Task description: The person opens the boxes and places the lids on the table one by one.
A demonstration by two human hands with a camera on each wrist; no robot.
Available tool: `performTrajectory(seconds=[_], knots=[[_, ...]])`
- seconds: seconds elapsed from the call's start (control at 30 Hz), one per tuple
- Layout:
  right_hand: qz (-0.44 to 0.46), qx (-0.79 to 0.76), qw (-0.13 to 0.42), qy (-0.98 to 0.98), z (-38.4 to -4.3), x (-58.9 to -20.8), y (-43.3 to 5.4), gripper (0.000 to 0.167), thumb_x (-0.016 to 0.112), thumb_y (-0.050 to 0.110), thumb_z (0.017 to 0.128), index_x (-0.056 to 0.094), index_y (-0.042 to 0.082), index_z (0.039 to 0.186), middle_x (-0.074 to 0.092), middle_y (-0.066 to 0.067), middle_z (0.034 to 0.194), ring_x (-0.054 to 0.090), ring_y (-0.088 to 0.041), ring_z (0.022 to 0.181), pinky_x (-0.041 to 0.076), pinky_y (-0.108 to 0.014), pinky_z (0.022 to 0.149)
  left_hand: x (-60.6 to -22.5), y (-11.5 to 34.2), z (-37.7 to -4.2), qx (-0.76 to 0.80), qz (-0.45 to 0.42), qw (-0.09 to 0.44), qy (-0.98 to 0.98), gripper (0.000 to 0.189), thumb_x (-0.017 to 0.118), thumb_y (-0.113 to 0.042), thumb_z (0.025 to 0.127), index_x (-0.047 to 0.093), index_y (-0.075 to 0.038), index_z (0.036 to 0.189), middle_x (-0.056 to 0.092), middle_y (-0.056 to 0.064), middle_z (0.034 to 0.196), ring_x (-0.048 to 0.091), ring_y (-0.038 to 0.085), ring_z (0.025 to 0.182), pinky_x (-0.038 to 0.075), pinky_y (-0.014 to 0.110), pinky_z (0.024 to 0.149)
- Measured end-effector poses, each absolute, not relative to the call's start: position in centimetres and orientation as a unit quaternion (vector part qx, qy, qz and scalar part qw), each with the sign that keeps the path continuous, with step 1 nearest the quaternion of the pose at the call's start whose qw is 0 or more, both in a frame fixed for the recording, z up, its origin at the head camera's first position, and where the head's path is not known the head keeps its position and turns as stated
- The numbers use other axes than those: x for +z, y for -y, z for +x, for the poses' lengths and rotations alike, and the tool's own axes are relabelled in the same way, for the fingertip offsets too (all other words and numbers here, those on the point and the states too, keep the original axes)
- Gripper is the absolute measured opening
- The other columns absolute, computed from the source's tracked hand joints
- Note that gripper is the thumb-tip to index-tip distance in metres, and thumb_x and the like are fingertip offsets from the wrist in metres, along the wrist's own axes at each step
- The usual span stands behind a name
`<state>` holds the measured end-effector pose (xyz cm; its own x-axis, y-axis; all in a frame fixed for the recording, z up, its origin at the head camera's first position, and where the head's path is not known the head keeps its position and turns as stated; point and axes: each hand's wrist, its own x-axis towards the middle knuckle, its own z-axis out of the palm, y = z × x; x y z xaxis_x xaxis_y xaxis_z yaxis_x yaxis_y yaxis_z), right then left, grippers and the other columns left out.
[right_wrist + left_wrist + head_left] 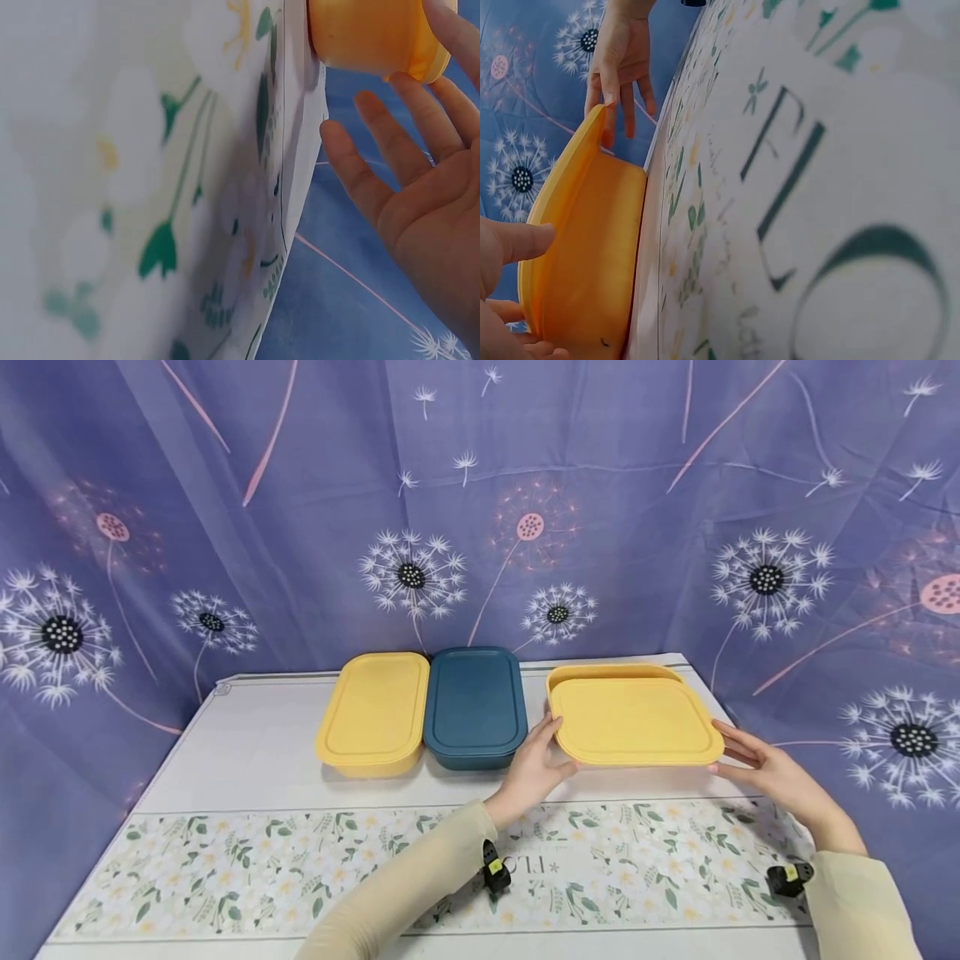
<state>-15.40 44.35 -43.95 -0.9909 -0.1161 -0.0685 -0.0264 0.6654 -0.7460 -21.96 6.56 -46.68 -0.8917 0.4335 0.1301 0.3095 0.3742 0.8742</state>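
Note:
At the right of the head view a yellow lid (637,721) lies over a yellow food container (615,672), shifted toward the front so that the container's back rim shows. My left hand (532,772) holds the lid's left end; its thumb (529,241) lies on the lid's edge in the left wrist view. At the other end my right hand (780,781) holds the lid's right edge between thumb and fingertips. In the right wrist view, its other fingers spread out below the lid. Most of the container's inside is hidden under the lid.
Left of my left hand stand a dark blue lidded container (476,702) and a yellow lidded container (378,702), side by side. A floral-printed cloth (262,868) covers the table. Behind it hangs a purple dandelion curtain (480,527).

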Motion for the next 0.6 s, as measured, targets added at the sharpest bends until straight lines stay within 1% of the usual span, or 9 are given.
performTrajectory(seconds=[0.03,0.13,0.27,0.33,0.4,0.47,0.53,0.57,0.6], knots=[[-0.038,-0.407,0.055,-0.911,-15.32,-43.92,-44.42,0.08,0.066,0.036,0.099,0.02,0.02,0.163,0.037,-0.024,0.156,0.038,0.02,0.113,0.051,-0.039,0.094,-46.65,-6.47,-21.87,0.508,0.228,0.06,-0.829,0.078,0.076,-0.025,0.093,0.035,-0.013,0.158,0.023,0.004,0.165,0.03,0.022,0.148,0.036,0.042,0.115],[-0.035,-0.404,0.052,-0.913,-15.13,-43.84,-44.59,0.08,0.067,0.036,0.099,0.021,0.017,0.163,0.038,-0.026,0.155,0.038,0.022,0.112,0.051,-0.04,0.094,-46.42,-6.27,-21.6,0.492,0.241,0.057,-0.835,0.076,0.076,-0.026,0.093,0.038,-0.012,0.157,0.027,0.004,0.164,0.032,0.023,0.147,0.036,0.043,0.115],[-0.033,-0.41,0.053,-0.91,-14.85,-43.78,-44.74,0.08,0.066,0.036,0.099,0.021,0.018,0.163,0.037,-0.027,0.154,0.037,0.022,0.112,0.049,-0.054,0.097,-46.22,-6.08,-21.39,0.478,0.25,0.054,-0.84,0.076,0.076,-0.033,0.092,0.039,-0.012,0.156,0.029,0.004,0.163,0.033,0.024,0.147,0.035,0.045,0.116],[-0.032,-0.411,0.054,-0.909,-14.72,-43.73,-44.81,0.08,0.066,0.036,0.1,0.02,0.019,0.163,0.037,-0.027,0.155,0.037,0.022,0.112,0.045,-0.062,0.097,-46.19,-5.98,-21.32,0.475,0.252,0.052,-0.842,0.077,0.076,-0.036,0.092,0.04,-0.012,0.156,0.03,0.004,0.163,0.033,0.024,0.147,0.034,0.045,0.116],[-0.033,-0.41,0.054,-0.91,-14.65,-43.71,-44.87,0.079,0.065,0.036,0.1,0.021,0.019,0.163,0.036,-0.027,0.155,0.037,0.022,0.112,0.05,-0.053,0.096,-46.21,-5.88,-21.3,0.469,0.256,0.049,-0.844,0.077,0.076,-0.039,0.092,0.04,-0.013,0.155,0.03,0.003,0.163,0.033,0.024,0.147,0.034,0.045,0.116],[-0.034,-0.409,0.052,-0.91,-14.6,-43.73,-44.95,0.078,0.065,0.036,0.1,0.021,0.018,0.163,0.036,-0.028,0.155,0.037,0.022,0.112,0.054,-0.038,0.092,-46.21,-5.8,-21.34,0.463,0.26,0.045,-0.846,0.077,0.075,-0.041,0.092,0.04,-0.013,0.155,0.029,0.003,0.163,0.033,0.023,0.147,0.034,0.044,0.117],[-0.036,-0.412,0.05,-0.909,-14.54,-43.75,-45.0,0.078,0.065,0.034,0.1,0.022,0.018,0.162,0.036,-0.028,0.155,0.038,0.023,0.112,0.051,-0.022,0.087,-46.19,-5.75,-21.38,0.459,0.263,0.04,-0.848,0.077,0.074,-0.042,0.092,0.041,-0.013,0.155,0.03,0.003,0.163,0.033,0.022,0.147,0.034,0.042,0.117],[-0.038,-0.417,0.047,-0.907,-14.5,-43.77,-45.02,0.077,0.065,0.033,0.1,0.023,0.018,0.162,0.036,-0.028,0.155,0.038,0.024,0.112,0.048,-0.016,0.084,-46.17,-5.74,-21.42,0.457,0.265,0.037,-0.848,0.077,0.074,-0.043,0.092,0.041,-0.014,0.155,0.03,0.003,0.163,0.034,0.022,0.147,0.034,0.042,0.117],[-0.041,-0.422,0.043,-0.905,-14.46,-43.79,-45.04,0.076,0.066,0.031,0.1,0.023,0.018,0.162,0.036,-0.028,0.154,0.039,0.024,0.112,0.047,-0.013,0.083,-46.16,-5.73,-21.44,0.457,0.265,0.035,-0.848,0.076,0.073,-0.044,0.092,0.042,-0.014,0.155,0.031,0.003,0.162,0.034,0.022,0.146,0.034,0.042,0.116]])
